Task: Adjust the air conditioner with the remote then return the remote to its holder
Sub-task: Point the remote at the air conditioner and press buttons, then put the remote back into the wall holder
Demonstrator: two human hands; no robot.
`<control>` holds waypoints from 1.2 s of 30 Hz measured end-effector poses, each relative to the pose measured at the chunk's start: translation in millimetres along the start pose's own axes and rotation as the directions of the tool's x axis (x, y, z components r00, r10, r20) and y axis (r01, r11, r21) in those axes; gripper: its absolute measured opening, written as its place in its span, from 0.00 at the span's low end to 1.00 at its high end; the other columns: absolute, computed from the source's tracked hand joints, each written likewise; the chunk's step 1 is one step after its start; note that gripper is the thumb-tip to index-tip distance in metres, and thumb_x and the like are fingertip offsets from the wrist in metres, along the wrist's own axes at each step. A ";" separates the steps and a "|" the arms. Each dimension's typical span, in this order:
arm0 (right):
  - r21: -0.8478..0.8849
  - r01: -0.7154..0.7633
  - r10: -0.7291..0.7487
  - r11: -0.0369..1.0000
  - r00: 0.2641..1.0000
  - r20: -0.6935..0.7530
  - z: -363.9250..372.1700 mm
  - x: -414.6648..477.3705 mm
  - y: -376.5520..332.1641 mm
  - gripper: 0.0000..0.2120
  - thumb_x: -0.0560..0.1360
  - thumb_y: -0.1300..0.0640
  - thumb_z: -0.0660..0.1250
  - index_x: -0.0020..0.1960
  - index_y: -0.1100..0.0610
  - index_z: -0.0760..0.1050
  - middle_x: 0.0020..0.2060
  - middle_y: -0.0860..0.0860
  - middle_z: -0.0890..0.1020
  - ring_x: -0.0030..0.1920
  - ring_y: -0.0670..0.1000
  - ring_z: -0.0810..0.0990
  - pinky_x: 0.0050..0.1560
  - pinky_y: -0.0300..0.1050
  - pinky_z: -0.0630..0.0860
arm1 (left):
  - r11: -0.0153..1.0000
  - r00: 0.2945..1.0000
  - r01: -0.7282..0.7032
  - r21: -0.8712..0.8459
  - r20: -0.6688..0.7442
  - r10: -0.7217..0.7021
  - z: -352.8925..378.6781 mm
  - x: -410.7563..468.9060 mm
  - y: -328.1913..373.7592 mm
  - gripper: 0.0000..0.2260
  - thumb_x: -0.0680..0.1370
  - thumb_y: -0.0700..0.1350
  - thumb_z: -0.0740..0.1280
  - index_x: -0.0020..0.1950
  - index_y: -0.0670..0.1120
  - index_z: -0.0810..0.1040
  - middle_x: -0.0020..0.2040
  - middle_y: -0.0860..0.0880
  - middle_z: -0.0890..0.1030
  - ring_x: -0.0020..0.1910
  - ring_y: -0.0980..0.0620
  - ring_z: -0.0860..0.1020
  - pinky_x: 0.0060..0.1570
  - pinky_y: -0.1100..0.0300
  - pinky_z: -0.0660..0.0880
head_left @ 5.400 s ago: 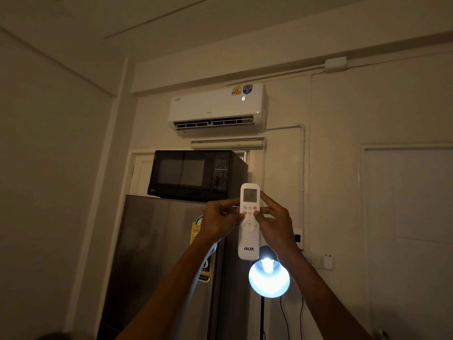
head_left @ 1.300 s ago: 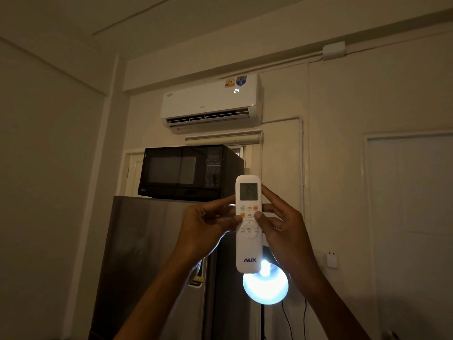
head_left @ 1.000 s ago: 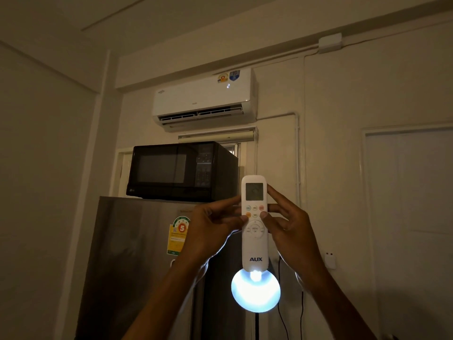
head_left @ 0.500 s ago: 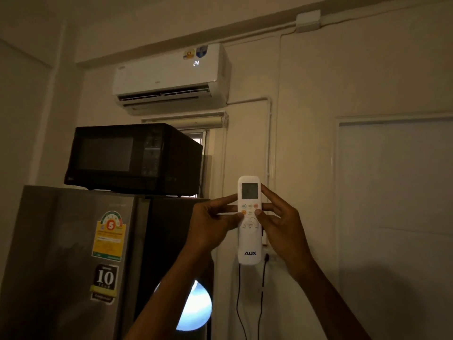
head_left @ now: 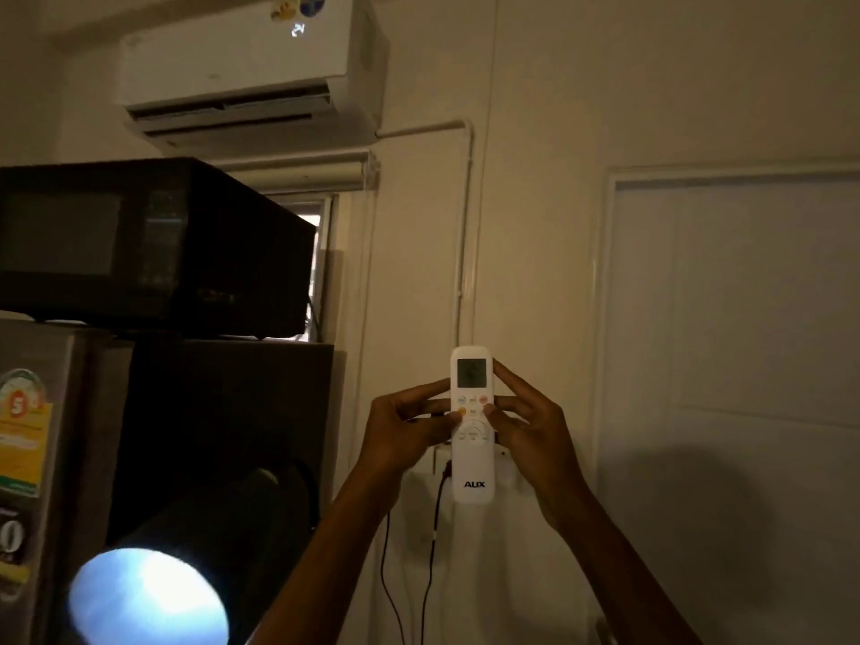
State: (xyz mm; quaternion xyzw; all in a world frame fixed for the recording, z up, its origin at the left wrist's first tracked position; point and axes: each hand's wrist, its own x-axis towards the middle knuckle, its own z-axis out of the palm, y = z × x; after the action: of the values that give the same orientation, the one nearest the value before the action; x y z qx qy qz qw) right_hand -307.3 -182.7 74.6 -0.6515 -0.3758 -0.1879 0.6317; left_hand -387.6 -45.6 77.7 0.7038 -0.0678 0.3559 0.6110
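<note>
A white AUX remote [head_left: 472, 463] stands upright in front of the wall, held from both sides. My left hand [head_left: 406, 428] grips its left edge with the thumb near the orange button. My right hand [head_left: 526, 425] grips its right edge with the thumb on the buttons. The white air conditioner [head_left: 242, 62] hangs high on the wall at upper left, flap open, its display reading 24. A white wall fitting [head_left: 505, 472] peeks out behind the remote; whether it is the holder I cannot tell.
A black microwave [head_left: 139, 244] sits on a steel fridge [head_left: 42, 458] at left. A bright round lamp [head_left: 149, 598] glows at lower left. Black cables [head_left: 433, 542] hang down the wall below the remote. A white door [head_left: 735, 365] fills the right.
The view has swung right and closer to the wall; the air conditioner, microwave and lamp have slid left. Both hands keep the remote, now in front of the wall fitting.
</note>
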 end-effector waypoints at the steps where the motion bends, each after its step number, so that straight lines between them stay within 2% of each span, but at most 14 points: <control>1: -0.004 -0.013 0.013 1.000 1.000 0.000 -3.7 4.5 11.3 0.25 0.75 0.57 0.67 0.69 0.43 0.67 0.57 0.51 0.82 0.50 0.48 0.84 0.44 0.45 0.83 | 1.000 1.000 0.010 -0.005 -0.002 -0.010 6.4 6.9 -9.7 0.19 0.71 0.37 0.71 0.60 0.49 0.79 0.52 0.48 0.85 0.44 0.62 0.84 0.34 0.70 0.79; 4: -0.010 -0.033 0.033 0.999 0.999 -0.010 -11.7 20.3 46.0 0.25 0.75 0.57 0.66 0.69 0.43 0.66 0.55 0.51 0.83 0.49 0.47 0.84 0.42 0.43 0.83 | 0.999 0.999 0.028 -0.025 0.019 -0.028 22.2 31.2 -40.2 0.19 0.71 0.37 0.72 0.61 0.48 0.79 0.52 0.47 0.85 0.47 0.57 0.84 0.37 0.68 0.80; 8: 0.009 -0.073 0.074 0.997 0.997 -0.039 -20.5 48.2 95.3 0.25 0.75 0.60 0.67 0.69 0.44 0.68 0.55 0.53 0.83 0.51 0.50 0.84 0.47 0.52 0.83 | 0.998 0.997 0.047 -0.034 0.063 -0.044 40.0 70.9 -78.8 0.20 0.70 0.36 0.72 0.61 0.47 0.79 0.50 0.47 0.85 0.47 0.57 0.84 0.39 0.66 0.81; 11: 0.030 -0.079 0.080 0.996 0.996 -0.043 -26.3 75.6 131.7 0.25 0.74 0.62 0.67 0.66 0.41 0.68 0.50 0.50 0.83 0.49 0.49 0.84 0.43 0.46 0.83 | 0.996 0.993 0.071 -0.055 0.093 -0.066 52.4 107.3 -109.9 0.19 0.70 0.35 0.72 0.61 0.45 0.79 0.51 0.46 0.86 0.47 0.55 0.84 0.39 0.65 0.81; 13: 0.002 -0.073 0.073 0.997 0.997 -0.039 -28.5 92.9 154.7 0.25 0.74 0.61 0.68 0.62 0.37 0.67 0.50 0.46 0.83 0.47 0.48 0.85 0.41 0.42 0.83 | 0.994 0.993 0.089 -0.062 0.087 -0.083 61.9 128.2 -129.7 0.19 0.70 0.35 0.72 0.61 0.45 0.79 0.51 0.46 0.85 0.46 0.56 0.84 0.36 0.68 0.80; 16: -0.028 -0.055 0.054 0.998 0.997 -0.054 -29.6 120.3 188.0 0.24 0.75 0.60 0.67 0.60 0.34 0.67 0.53 0.49 0.83 0.48 0.47 0.84 0.43 0.43 0.83 | 0.991 0.992 0.109 -0.079 0.072 -0.103 74.6 160.4 -155.8 0.19 0.71 0.35 0.72 0.61 0.46 0.79 0.49 0.47 0.85 0.40 0.61 0.83 0.31 0.73 0.76; 17: -0.032 -0.056 0.054 0.998 0.997 -0.059 -30.6 128.8 199.5 0.24 0.75 0.61 0.67 0.61 0.35 0.67 0.56 0.51 0.83 0.49 0.48 0.84 0.45 0.45 0.83 | 0.990 0.991 0.116 -0.086 0.075 -0.110 78.5 171.6 -165.2 0.19 0.71 0.34 0.72 0.61 0.45 0.79 0.49 0.47 0.85 0.39 0.61 0.84 0.31 0.72 0.77; 21: -0.007 -0.073 0.072 0.997 0.994 -0.081 -35.6 155.5 240.5 0.24 0.74 0.61 0.68 0.62 0.37 0.69 0.61 0.54 0.80 0.54 0.49 0.83 0.48 0.46 0.83 | 0.987 0.987 0.124 -0.098 0.111 -0.113 94.8 211.1 -200.3 0.20 0.70 0.34 0.72 0.61 0.45 0.79 0.51 0.45 0.85 0.49 0.52 0.84 0.40 0.65 0.81; 23: -0.002 -0.090 0.090 0.996 0.991 -0.100 -38.9 166.7 259.5 0.24 0.74 0.61 0.68 0.66 0.43 0.69 0.61 0.54 0.80 0.54 0.50 0.83 0.50 0.49 0.82 | 0.985 0.987 0.134 -0.109 0.107 -0.122 103.4 227.5 -216.3 0.20 0.70 0.34 0.72 0.60 0.45 0.79 0.51 0.45 0.85 0.50 0.52 0.83 0.41 0.63 0.82; 26: 0.031 -0.109 0.112 0.994 0.986 -0.124 -41.8 180.7 282.8 0.24 0.74 0.63 0.68 0.67 0.49 0.70 0.59 0.55 0.81 0.53 0.52 0.83 0.50 0.50 0.82 | 0.984 0.987 0.138 -0.115 0.101 -0.126 114.5 247.6 -237.6 0.19 0.70 0.33 0.71 0.60 0.45 0.79 0.50 0.45 0.85 0.46 0.56 0.84 0.42 0.62 0.82; 29: 0.048 -0.123 0.129 0.991 0.982 -0.141 -44.3 191.2 301.8 0.23 0.74 0.63 0.68 0.67 0.52 0.71 0.58 0.56 0.82 0.52 0.53 0.84 0.51 0.52 0.82 | 0.985 0.988 0.119 -0.124 0.111 -0.105 123.4 263.7 -256.3 0.20 0.71 0.33 0.71 0.61 0.45 0.78 0.52 0.43 0.85 0.50 0.51 0.84 0.48 0.57 0.82; 31: 0.063 -0.132 0.141 0.989 0.978 -0.153 -45.0 197.6 313.6 0.22 0.73 0.63 0.68 0.66 0.52 0.72 0.57 0.57 0.82 0.51 0.52 0.84 0.50 0.52 0.82 | 0.986 0.989 0.113 -0.126 0.106 -0.100 128.4 270.9 -265.1 0.20 0.71 0.33 0.71 0.62 0.44 0.78 0.53 0.43 0.84 0.52 0.50 0.83 0.47 0.58 0.82; 34: 0.045 -0.128 0.134 0.991 0.974 -0.182 -44.2 204.8 328.0 0.21 0.74 0.62 0.68 0.65 0.53 0.73 0.55 0.54 0.83 0.49 0.49 0.85 0.45 0.44 0.83 | 0.986 0.992 0.106 -0.130 0.087 -0.096 134.3 279.6 -276.3 0.20 0.71 0.33 0.71 0.62 0.44 0.78 0.54 0.43 0.84 0.52 0.50 0.83 0.47 0.60 0.82; 36: 0.034 -0.130 0.134 0.991 0.971 -0.196 -42.6 207.4 334.0 0.20 0.74 0.63 0.68 0.65 0.52 0.73 0.53 0.51 0.83 0.47 0.46 0.84 0.40 0.37 0.82 | 0.984 0.992 0.108 -0.141 0.082 -0.097 136.8 283.5 -283.3 0.19 0.71 0.33 0.70 0.62 0.44 0.78 0.55 0.43 0.84 0.52 0.50 0.83 0.49 0.58 0.82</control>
State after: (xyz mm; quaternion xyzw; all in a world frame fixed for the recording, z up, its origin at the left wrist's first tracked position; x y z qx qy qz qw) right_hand 79.5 -144.6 1.7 -0.6463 -0.2690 -0.2056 0.6839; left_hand 28.8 -4.5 13.2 0.6728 -0.0801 0.2915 0.6752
